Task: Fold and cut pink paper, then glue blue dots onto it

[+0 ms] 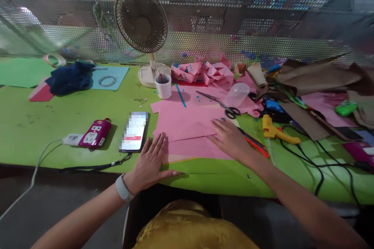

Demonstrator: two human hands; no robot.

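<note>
Pink paper sheets lie layered on the green table in front of me, the upper one ending in a slanting front edge. Flat on their left side rests my left hand, fingers stretched and thumb pointing right. My right hand lies on the right part of the paper with its fingers extended. Neither hand grips anything. Just beyond my right fingers are black-handled scissors, lying partly open. A red and black tool sits partly under my right forearm. Left of my left hand is a phone with a lit screen.
A fan and a white cup stand at the back. Folded pink paper pieces are heaped nearby. A clear plastic cup, yellow glue gun and black cables lie right. A purple power adapter sits left, its white cable trailing.
</note>
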